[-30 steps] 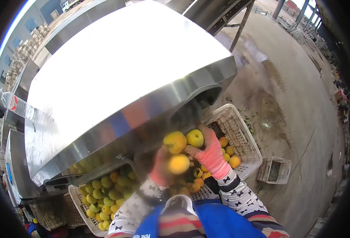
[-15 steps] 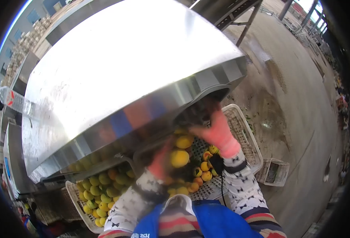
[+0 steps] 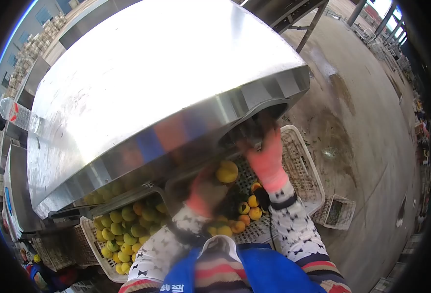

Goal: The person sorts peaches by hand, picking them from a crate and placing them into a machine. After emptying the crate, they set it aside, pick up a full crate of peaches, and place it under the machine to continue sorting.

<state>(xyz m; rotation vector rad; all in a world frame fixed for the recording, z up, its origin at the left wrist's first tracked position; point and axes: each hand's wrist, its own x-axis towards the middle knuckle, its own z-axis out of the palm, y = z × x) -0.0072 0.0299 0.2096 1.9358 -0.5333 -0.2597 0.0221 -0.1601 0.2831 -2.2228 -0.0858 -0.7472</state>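
Note:
My right hand [image 3: 264, 155], in a pink glove with a dark fingertip area, reaches to the opening [image 3: 248, 128] under the metal machine's edge, its thumb and fingers apart. Blurred by motion, my left hand [image 3: 202, 194] is beside the fruit below the machine; its fingers cannot be made out. A yellow fruit [image 3: 226, 172] shows between my two hands. Below lie smaller orange-yellow fruits [image 3: 254, 213] over a white crate [image 3: 318, 193]. At the left, another white crate [image 3: 94, 250] holds several green-yellow fruits [image 3: 128, 213].
The large shiny metal surface [image 3: 152, 63] fills the upper view, with a plastic bottle [image 3: 21, 116] at its left edge. A small white crate [image 3: 336, 212] stands on the concrete floor at the right. Part of another person [image 3: 42, 277] shows at the lower left.
The view has shifted slightly. My left hand has moved slightly right and away from one fruit's former place. Two large yellow fruits showed between my hands before; now one shows. My right hand stays near the opening.

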